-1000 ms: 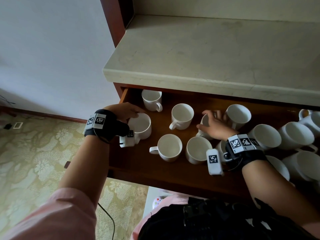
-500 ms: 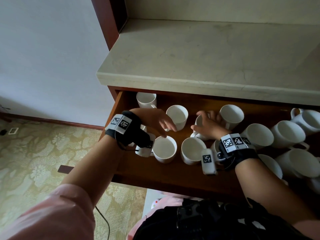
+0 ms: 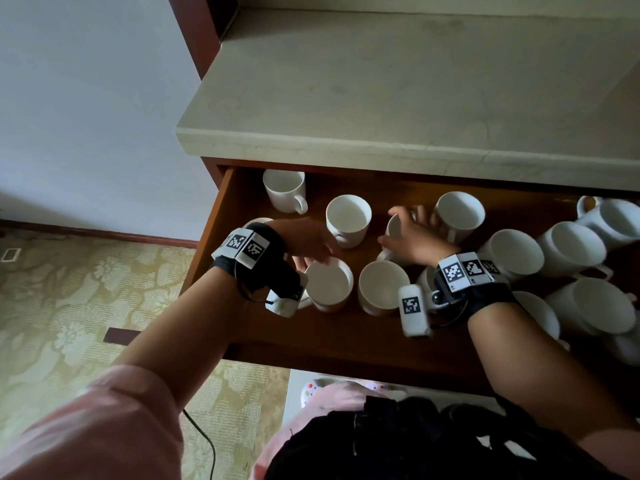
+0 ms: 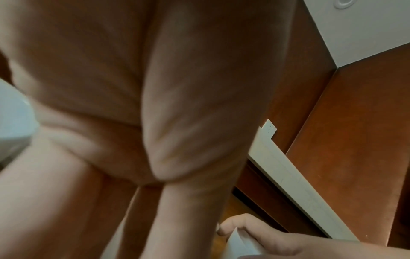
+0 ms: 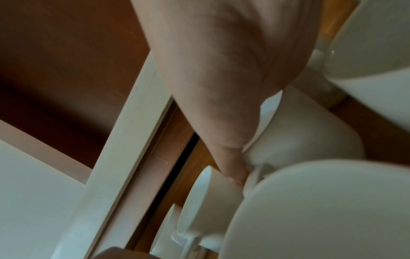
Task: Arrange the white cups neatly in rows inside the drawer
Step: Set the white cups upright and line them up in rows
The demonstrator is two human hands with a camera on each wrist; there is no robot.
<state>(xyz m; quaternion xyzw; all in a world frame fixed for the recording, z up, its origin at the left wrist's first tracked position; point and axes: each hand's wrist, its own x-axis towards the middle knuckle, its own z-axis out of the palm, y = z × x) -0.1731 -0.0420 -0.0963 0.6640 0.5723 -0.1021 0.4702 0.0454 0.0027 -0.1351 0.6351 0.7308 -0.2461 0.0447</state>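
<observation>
Thirteen or more white cups [image 3: 348,216] sit upright in the open drawer [image 3: 346,337], loosely spaced toward its left wall and crowded, touching, toward the right. Two hands are in, apart. Right hand [image 3: 412,237] curls round the held cup [image 3: 393,228] mid-drawer near the back edge. Left hand [image 3: 304,240] has its fingers stretched over the front cup [image 3: 329,285] near the left wall; contact can't be told. One more cup is half hidden behind the left wrist. Only the right wrist view shows a finger [image 5: 230,161] pressed on the cup's side. The left wrist view is mostly palm, with the other hand at the bottom.
</observation>
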